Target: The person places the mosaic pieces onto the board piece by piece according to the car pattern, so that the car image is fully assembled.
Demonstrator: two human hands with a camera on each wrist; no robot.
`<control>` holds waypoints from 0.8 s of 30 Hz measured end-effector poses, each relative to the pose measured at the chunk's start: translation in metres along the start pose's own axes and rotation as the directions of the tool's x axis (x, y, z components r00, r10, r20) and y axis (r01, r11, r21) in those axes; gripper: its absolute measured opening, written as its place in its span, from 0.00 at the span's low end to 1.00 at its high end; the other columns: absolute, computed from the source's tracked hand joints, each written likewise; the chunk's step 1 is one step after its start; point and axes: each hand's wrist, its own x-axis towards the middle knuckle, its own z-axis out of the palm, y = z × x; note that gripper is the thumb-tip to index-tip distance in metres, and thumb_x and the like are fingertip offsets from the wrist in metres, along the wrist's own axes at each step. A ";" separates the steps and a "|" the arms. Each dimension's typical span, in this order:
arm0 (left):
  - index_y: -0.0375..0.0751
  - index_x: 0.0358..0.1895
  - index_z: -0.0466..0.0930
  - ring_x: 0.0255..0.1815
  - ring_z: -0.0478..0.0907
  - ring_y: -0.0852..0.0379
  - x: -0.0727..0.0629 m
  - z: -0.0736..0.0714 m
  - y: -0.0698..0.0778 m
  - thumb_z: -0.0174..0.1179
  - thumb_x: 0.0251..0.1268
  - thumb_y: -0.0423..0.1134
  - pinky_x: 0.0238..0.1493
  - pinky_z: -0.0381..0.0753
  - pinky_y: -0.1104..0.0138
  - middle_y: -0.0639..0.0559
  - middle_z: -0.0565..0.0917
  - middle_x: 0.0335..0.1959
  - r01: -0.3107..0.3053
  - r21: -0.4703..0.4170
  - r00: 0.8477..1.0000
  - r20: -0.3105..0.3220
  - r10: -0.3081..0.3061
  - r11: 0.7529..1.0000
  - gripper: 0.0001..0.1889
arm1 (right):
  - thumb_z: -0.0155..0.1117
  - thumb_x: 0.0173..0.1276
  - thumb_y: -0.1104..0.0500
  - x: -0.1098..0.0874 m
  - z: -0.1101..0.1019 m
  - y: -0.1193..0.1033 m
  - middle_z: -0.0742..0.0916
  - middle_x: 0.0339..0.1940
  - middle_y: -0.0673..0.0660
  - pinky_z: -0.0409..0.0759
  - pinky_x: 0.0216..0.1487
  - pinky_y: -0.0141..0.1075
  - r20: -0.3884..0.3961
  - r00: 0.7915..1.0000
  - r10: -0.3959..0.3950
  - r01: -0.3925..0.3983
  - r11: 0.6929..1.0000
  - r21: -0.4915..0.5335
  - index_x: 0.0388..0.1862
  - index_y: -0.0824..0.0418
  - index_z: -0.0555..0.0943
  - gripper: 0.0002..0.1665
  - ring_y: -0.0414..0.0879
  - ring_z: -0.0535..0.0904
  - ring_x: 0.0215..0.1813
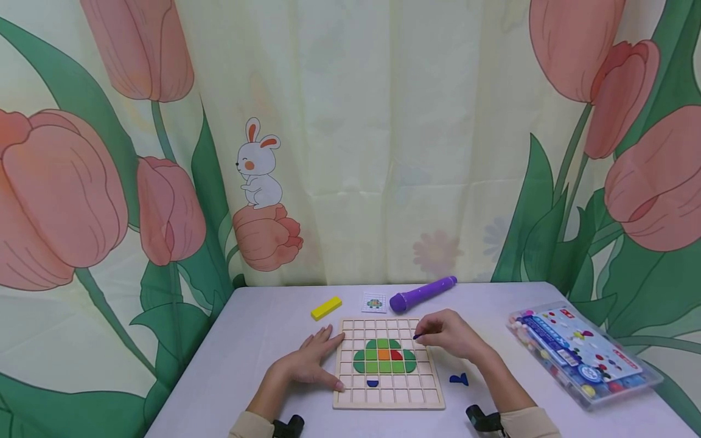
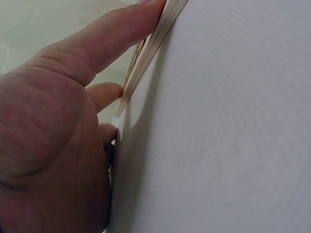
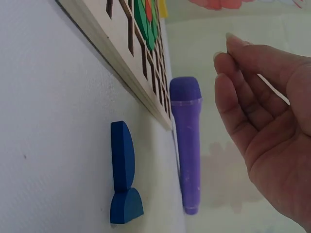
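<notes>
A wooden grid board (image 1: 389, 407) lies on the table, with green pieces (image 1: 371, 367) in a rounded shape around an orange square (image 1: 383, 354) and a red piece (image 1: 396, 354). Lower on the grid sits a blue half-round piece (image 1: 372, 384). My left hand (image 1: 301, 365) rests along the board's left edge, thumb and fingers spread and touching its frame. Over the board's upper right, my right hand (image 1: 451, 333) pinches a small dark blue piece (image 1: 417, 336) between thumb and fingertips; in the right wrist view the fingers hide it.
Two blue pieces (image 3: 122, 155) lie right of the board. Behind it are a yellow block (image 1: 326, 308), a pattern card (image 1: 374, 302) and a purple microphone (image 1: 423, 294). A clear plastic case (image 1: 586, 353) with colourful contents stands at the right, before a tulip-printed curtain (image 1: 350, 152).
</notes>
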 end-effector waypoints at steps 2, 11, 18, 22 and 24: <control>0.61 0.83 0.57 0.88 0.39 0.41 0.000 0.000 0.000 0.78 0.43 0.68 0.83 0.41 0.35 0.44 0.46 0.88 0.000 -0.002 1.000 0.000 0.000 1.000 0.61 | 0.73 0.69 0.61 0.000 0.003 -0.003 0.90 0.38 0.51 0.85 0.42 0.30 -0.001 1.000 0.000 0.000 1.000 0.011 0.43 0.60 0.88 0.06 0.48 0.83 0.41; 0.62 0.83 0.57 0.88 0.38 0.41 0.000 0.000 0.001 0.78 0.43 0.68 0.83 0.41 0.35 0.44 0.46 0.88 0.003 0.005 1.000 -0.002 -0.003 1.000 0.60 | 0.69 0.71 0.64 0.012 0.018 -0.014 0.91 0.39 0.58 0.89 0.43 0.39 0.019 1.000 -0.018 0.017 0.999 0.046 0.43 0.60 0.89 0.05 0.47 0.85 0.36; 0.62 0.83 0.57 0.88 0.38 0.41 0.000 0.001 0.001 0.78 0.42 0.68 0.83 0.40 0.34 0.45 0.46 0.88 0.012 -0.009 1.000 -0.001 -0.012 1.000 0.61 | 0.71 0.69 0.65 0.022 0.032 -0.032 0.91 0.38 0.65 0.90 0.41 0.41 0.036 0.999 -0.035 0.032 0.996 0.081 0.42 0.62 0.90 0.05 0.49 0.86 0.34; 0.62 0.83 0.58 0.88 0.38 0.41 0.000 0.000 0.001 0.78 0.42 0.68 0.83 0.41 0.34 0.45 0.46 0.88 0.014 -0.008 1.000 -0.003 -0.014 1.000 0.61 | 0.71 0.69 0.64 0.025 0.038 -0.041 0.90 0.37 0.58 0.89 0.39 0.35 0.033 0.999 -0.033 0.030 0.997 0.072 0.42 0.60 0.90 0.05 0.47 0.86 0.34; 0.62 0.83 0.58 0.88 0.38 0.41 0.001 0.000 0.001 0.78 0.42 0.68 0.82 0.41 0.34 0.45 0.47 0.88 0.017 -0.004 1.000 -0.002 -0.017 1.000 0.61 | 0.71 0.69 0.64 0.027 0.041 -0.044 0.90 0.36 0.55 0.89 0.38 0.35 0.040 0.998 -0.042 0.039 0.997 0.073 0.42 0.60 0.90 0.05 0.46 0.86 0.33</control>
